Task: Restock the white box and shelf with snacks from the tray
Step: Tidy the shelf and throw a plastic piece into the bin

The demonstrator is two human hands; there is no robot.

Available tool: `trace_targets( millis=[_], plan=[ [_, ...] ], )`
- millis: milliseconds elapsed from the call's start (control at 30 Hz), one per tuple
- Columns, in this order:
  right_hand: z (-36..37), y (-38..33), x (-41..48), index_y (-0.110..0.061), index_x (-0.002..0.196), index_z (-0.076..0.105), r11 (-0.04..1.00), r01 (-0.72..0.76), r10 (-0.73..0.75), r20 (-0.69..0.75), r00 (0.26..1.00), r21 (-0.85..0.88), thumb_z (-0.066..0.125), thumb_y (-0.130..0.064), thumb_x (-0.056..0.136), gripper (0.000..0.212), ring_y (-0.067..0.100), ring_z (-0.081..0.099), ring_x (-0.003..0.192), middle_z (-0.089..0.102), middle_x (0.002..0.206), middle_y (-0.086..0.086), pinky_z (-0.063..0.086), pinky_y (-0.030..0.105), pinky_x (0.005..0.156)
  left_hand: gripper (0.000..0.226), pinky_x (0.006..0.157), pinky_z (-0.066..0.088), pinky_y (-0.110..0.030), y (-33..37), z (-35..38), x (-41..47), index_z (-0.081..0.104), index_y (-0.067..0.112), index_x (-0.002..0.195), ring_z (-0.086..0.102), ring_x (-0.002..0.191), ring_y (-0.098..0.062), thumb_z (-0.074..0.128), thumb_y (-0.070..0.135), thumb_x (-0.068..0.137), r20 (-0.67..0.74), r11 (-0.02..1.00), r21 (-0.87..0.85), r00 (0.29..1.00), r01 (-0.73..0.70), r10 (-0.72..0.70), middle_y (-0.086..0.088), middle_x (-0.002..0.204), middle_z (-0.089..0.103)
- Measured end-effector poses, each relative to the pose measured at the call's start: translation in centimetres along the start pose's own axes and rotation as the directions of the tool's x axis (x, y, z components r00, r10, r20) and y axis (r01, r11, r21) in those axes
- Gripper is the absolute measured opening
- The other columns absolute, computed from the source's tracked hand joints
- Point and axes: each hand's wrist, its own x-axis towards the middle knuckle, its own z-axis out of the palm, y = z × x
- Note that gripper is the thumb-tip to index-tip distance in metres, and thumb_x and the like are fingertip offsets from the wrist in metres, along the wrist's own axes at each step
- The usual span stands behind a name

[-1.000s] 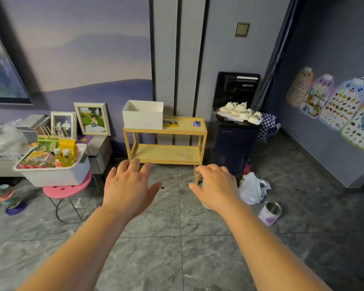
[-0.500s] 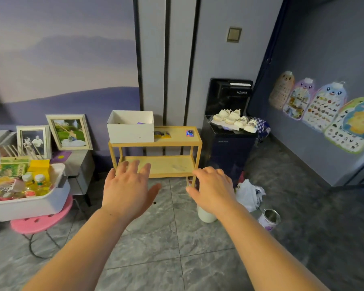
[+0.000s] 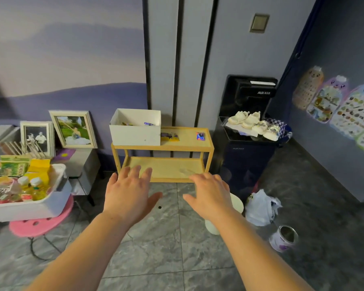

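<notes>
A white box (image 3: pixel 135 134) stands on the left of the top of a small wooden shelf (image 3: pixel 206 147), with a few wrapped snacks showing inside. Two snack packets (image 3: pixel 170 136) and a blue one (image 3: pixel 200 136) lie on the shelf top; the lower board is bare. At the left, a white tray (image 3: pixel 51 201) on a pink stool (image 3: pixel 40 224) holds snack packs, small bottles and cartons. My left hand (image 3: pixel 128 194) and my right hand (image 3: pixel 211 192) hover palm down in front of the shelf, fingers apart, holding nothing.
Framed photos (image 3: pixel 73 129) lean on a low grey cabinet left of the shelf. A dark water dispenser (image 3: pixel 246 143) with small shoes on it stands to the right. On the floor lie a white bag (image 3: pixel 259 207), a white cup (image 3: pixel 236 204) and an open tin (image 3: pixel 284 238).
The view has moved closer to the shelf and tilted down, so the box's inside shows. Both hands stay open, held out in front, empty.
</notes>
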Motion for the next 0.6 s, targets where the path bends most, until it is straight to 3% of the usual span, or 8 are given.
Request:
trace_targets(
  millis=[300,600],
  plan=[
    [-0.6,2.4,8.9,-0.023,0.129,0.044,0.997,0.075,-0.075,-0.003,0.997,0.002,0.052,-0.047,0.087,0.049,0.026,0.040,0.120,0.048,0.131,0.001,0.033,0.043,0.102,0.070,0.109,0.025,-0.041,0.9,1.2,7.9,0.024,0.025,0.141,0.026,0.133,-0.023,0.036,0.064,0.084,-0.011,0.997,0.001,0.997,0.078,-0.078,0.000,0.145,0.033],
    [0.3,2.5,17.9,-0.023,0.127,0.045,0.997,0.073,-0.073,0.024,0.997,-0.003,0.055,-0.045,0.086,0.047,0.025,0.041,0.120,0.049,0.130,0.001,0.034,0.044,0.104,0.069,0.108,0.027,-0.041,-0.8,3.1,16.4,0.026,0.026,0.140,0.027,0.133,-0.023,0.038,0.064,0.084,0.018,0.998,0.000,0.998,0.057,-0.057,0.000,0.144,0.034]
  ],
)
